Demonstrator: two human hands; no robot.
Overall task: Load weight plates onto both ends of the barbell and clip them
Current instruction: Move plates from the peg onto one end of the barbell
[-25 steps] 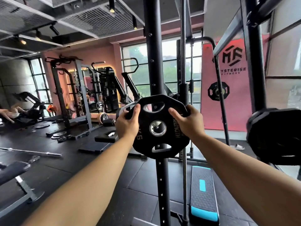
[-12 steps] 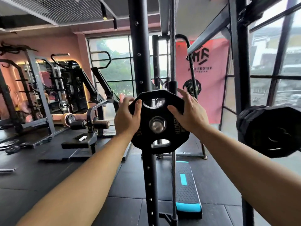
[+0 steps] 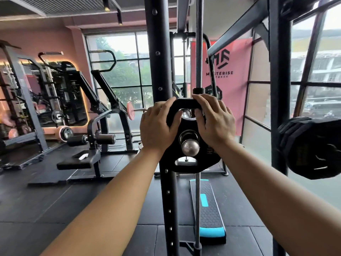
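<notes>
The black, many-sided rubber-coated weight plate (image 3: 204, 160), rigid and likely heavy though grippy-skinned, hangs with its centre hole at the polished steel barbell end (image 3: 190, 147), with the left hand (image 3: 156, 126) and right hand (image 3: 215, 122) both clasping its upper rim beside the cut-out handle slot.

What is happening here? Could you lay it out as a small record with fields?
Place: gym, at a black rack post
Left hand: grips the top left edge of the weight plate
Right hand: grips the top right edge, thumb in the upper handle slot
Weight plate: black, upright, facing the person
Barbell end: silver tip shows at the plate's centre hole; how far the plate is on cannot be told
Clip: none visible
Nearby: other plates at right; step platform on the floor
</notes>
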